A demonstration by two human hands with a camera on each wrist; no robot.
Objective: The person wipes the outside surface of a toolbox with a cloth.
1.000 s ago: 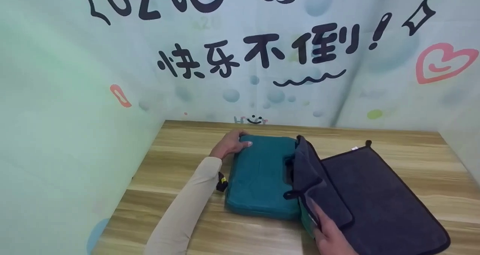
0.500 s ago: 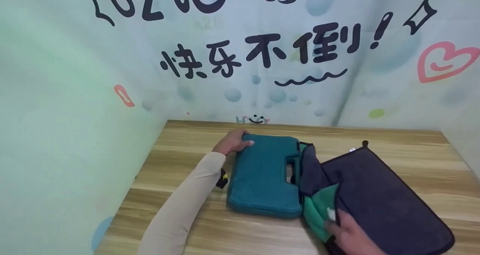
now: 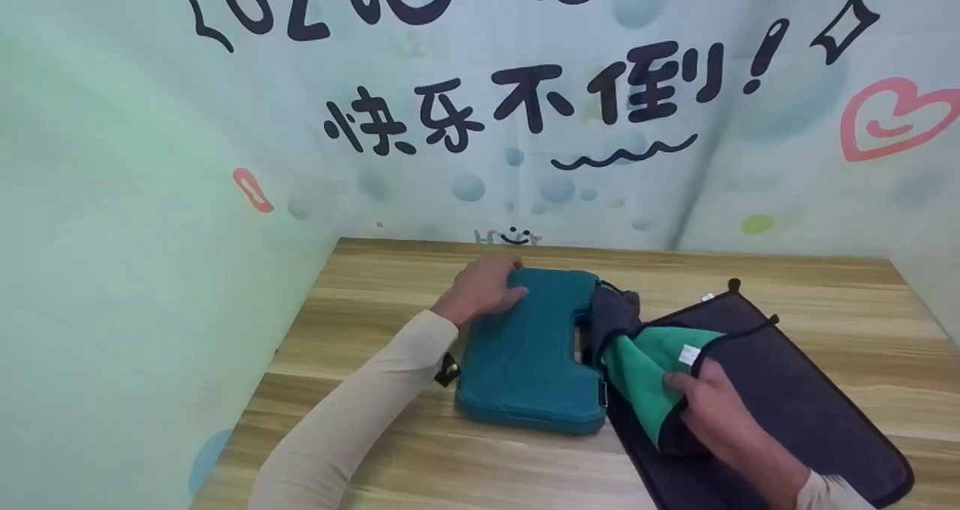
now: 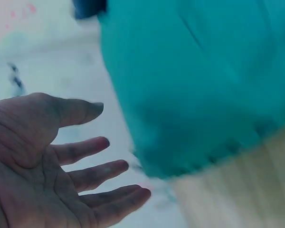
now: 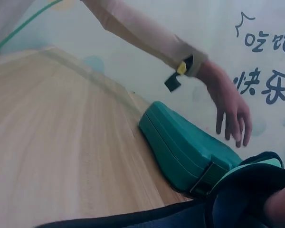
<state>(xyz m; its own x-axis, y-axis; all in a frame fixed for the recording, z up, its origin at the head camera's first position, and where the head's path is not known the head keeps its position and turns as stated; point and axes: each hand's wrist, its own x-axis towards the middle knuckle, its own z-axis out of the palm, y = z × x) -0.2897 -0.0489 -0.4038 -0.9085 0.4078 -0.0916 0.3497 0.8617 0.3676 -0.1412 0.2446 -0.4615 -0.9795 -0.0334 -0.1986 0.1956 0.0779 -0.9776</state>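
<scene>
A teal hard case with a cut-out handle [image 3: 525, 360] lies flat on the table. Over its far left corner hovers my left hand [image 3: 484, 289], fingers loosely spread; the left wrist view shows a gap between the fingers [image 4: 102, 175] and the case [image 4: 194, 85]. My right hand [image 3: 716, 405] pinches the edge of a dark grey cloth [image 3: 645, 367], turned back so its green side and a white label show. The cloth bunches against the handle side of the case. In the right wrist view my right hand is a blur at the edge.
Beneath the pinched cloth, a flat dark grey cloth [image 3: 795, 397] with a corner loop covers the right of the wooden table [image 3: 375, 270]. Printed backdrop walls [image 3: 420, 195] stand behind and at both sides. A black-and-yellow device [image 3: 448, 370] sits at my left wrist.
My right hand has drawn the cloth edge up and rightward, turning its green side up and baring the case's handle. My left hand has shifted slightly right over the case corner.
</scene>
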